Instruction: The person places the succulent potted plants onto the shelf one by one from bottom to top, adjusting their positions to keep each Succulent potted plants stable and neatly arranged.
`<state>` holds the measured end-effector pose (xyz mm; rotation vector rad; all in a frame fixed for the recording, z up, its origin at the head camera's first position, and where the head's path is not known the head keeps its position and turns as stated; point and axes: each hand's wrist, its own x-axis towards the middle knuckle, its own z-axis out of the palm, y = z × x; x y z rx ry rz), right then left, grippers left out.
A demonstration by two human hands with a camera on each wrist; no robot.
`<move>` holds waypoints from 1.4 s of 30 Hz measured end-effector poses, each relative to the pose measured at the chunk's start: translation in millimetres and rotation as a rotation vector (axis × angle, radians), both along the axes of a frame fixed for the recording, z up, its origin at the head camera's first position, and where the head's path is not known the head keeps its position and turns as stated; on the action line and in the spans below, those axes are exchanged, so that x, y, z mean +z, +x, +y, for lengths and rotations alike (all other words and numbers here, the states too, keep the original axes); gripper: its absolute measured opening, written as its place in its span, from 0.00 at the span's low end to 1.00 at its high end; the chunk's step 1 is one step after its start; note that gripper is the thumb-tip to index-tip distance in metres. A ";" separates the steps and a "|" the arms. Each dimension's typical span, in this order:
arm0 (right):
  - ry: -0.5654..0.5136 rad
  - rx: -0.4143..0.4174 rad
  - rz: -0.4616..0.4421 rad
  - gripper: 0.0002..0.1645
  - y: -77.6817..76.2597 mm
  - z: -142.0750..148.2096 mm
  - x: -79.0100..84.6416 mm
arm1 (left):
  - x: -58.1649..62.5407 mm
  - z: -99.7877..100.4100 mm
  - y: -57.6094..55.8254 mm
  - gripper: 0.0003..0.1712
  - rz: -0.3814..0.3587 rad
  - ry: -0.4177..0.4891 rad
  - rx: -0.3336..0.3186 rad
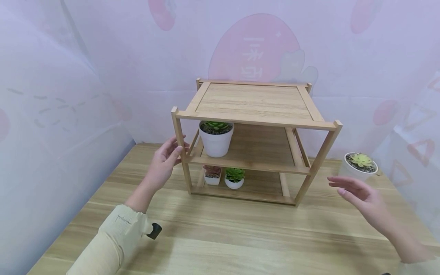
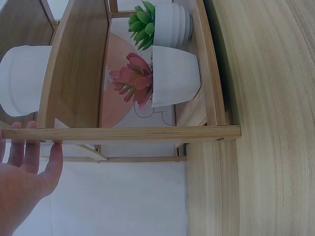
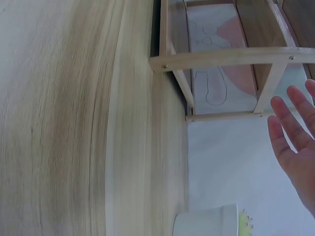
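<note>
A three-tier wooden shelf (image 1: 254, 103) stands on the table in the head view. My left hand (image 1: 166, 160) holds its front left post, thumb on the near side and fingers behind it. The left wrist view shows those fingers (image 2: 32, 155) passing behind the post. My right hand (image 1: 364, 202) hovers right of the shelf, fingers loosely extended, holding nothing. On the middle tier, at the left, sits a large white pot (image 1: 216, 141) with a green succulent. Below it are a small reddish succulent (image 1: 212, 176) and a small green succulent (image 1: 235, 177), both in white pots.
Behind my right hand, a yellow-green succulent (image 1: 361, 162) in a white pot stands on the wooden table (image 1: 223, 236). A pale printed cloth (image 1: 137, 49) hangs behind and around the sides.
</note>
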<state>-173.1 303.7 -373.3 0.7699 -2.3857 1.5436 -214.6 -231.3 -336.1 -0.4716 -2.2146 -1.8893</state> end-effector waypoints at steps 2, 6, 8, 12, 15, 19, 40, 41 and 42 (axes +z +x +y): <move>-0.008 0.001 -0.004 0.21 -1.3 4.5 -0.9 | -0.1 -0.3 0.2 0.27 -0.001 0.003 -0.007; 0.028 -0.042 -0.025 0.22 -2.2 15.6 -2.0 | -0.6 -0.1 -0.1 0.27 0.001 0.005 -0.007; 0.084 -0.088 -0.036 0.22 -1.6 21.7 -2.1 | -0.7 0.2 -0.3 0.27 0.004 0.001 -0.004; 0.180 -0.176 -0.044 0.22 -1.4 32.5 -3.7 | -0.4 0.7 -0.7 0.27 0.005 -0.003 0.005; 0.168 -0.197 -0.032 0.22 -3.6 40.1 -7.5 | 0.1 0.8 -0.6 0.27 0.002 -0.008 0.009; 0.117 -0.177 0.001 0.22 -8.6 49.8 -11.8 | 0.3 0.6 -0.2 0.27 0.006 -0.012 0.007; -0.070 -0.231 0.025 0.25 -18.6 83.5 -19.2 | 0.2 0.8 0.2 0.26 0.003 -0.009 0.016; -0.043 -0.258 0.025 0.25 -18.5 85.6 -19.3 | 0.2 0.9 0.2 0.26 0.002 -0.007 0.015; -0.015 -0.286 0.024 0.25 -18.3 87.9 -19.3 | 0.2 1.1 0.2 0.26 0.002 -0.006 0.015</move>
